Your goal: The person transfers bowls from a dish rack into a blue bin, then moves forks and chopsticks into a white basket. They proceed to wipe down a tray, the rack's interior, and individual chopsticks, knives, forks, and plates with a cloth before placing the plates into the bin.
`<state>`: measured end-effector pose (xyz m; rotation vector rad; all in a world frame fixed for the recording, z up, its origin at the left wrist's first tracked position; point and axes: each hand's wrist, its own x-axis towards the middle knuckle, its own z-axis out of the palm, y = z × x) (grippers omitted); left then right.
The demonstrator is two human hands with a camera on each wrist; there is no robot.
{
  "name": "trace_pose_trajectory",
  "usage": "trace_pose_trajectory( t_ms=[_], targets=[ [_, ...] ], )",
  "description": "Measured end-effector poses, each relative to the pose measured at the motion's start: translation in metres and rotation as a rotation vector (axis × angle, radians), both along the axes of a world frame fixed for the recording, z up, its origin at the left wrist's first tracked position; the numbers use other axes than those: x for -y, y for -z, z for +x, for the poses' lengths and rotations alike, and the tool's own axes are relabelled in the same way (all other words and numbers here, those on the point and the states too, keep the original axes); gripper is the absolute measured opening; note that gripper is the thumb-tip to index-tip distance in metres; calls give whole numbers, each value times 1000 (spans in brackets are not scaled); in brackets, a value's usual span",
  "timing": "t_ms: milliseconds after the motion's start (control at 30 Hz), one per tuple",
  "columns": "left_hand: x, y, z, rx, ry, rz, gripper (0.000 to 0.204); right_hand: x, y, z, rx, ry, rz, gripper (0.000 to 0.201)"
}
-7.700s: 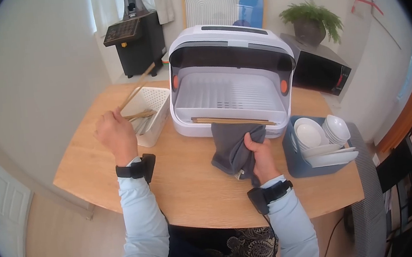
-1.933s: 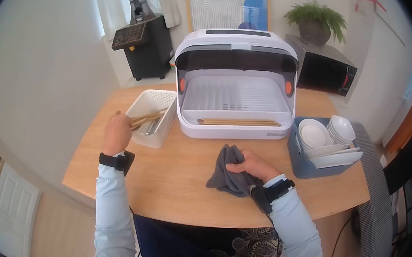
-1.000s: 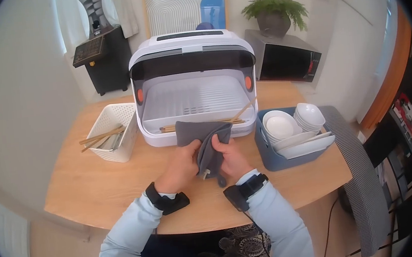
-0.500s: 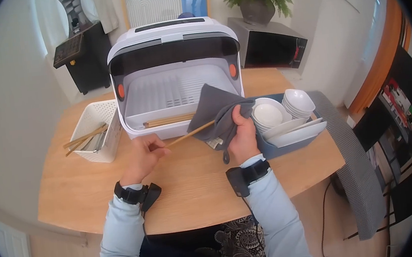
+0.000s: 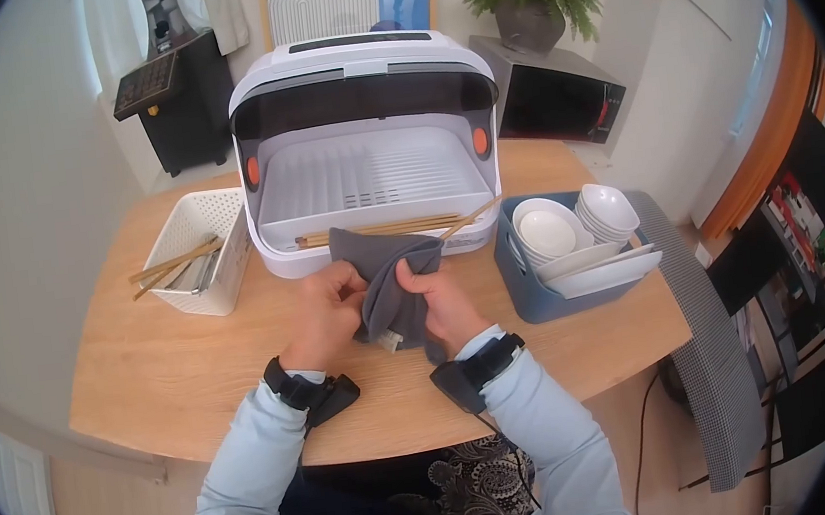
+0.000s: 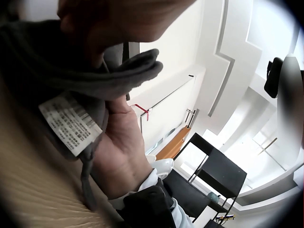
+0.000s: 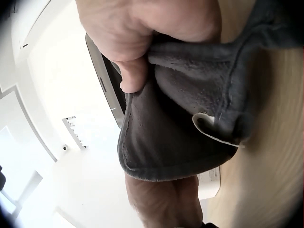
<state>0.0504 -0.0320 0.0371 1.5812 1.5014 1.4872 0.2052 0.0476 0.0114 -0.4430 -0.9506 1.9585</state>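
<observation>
In the head view, my right hand point(image 5: 446, 306) grips a grey cloth point(image 5: 373, 262), thumb on top. A wooden chopstick point(image 5: 472, 217) sticks out of the cloth's upper right side. At the cloth's left edge my left hand point(image 5: 323, 312) has its fingers curled, in line with that chopstick, whose near end is hidden. The left wrist view shows a white label point(image 6: 71, 124) on the cloth; the right wrist view shows the cloth point(image 7: 166, 133) between both hands. Several chopsticks point(image 5: 399, 227) lie along the front of the open white dish box point(image 5: 282, 261).
A white basket point(image 5: 232, 266) with chopsticks and metal cutlery stands at the left of the wooden table point(image 5: 184, 382). On the right, a blue-grey bin point(image 5: 527, 296) holds white bowls and plates. A microwave point(image 5: 557, 101) with a potted plant on top stands behind.
Since the basket reach, my left hand has come to the cloth with a chopstick. Half a second ago the hands were farther apart; now they are close, and the chopstick sticks out on the right.
</observation>
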Motion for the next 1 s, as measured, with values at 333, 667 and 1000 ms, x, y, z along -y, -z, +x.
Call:
trace_pose_trajectory(
  t_ms=[333,667,1000],
  targets=[
    [-3,4,-22,173,161,-281,26,-17,-29,39,-170,259,38,29],
    [-1,-2,-19,263,257,-338,23,9,-20,7,5,182,87,20],
    [5,-15,-16,312,346,-243,8,1,-23,19,-155,65,-13,25]
  ],
)
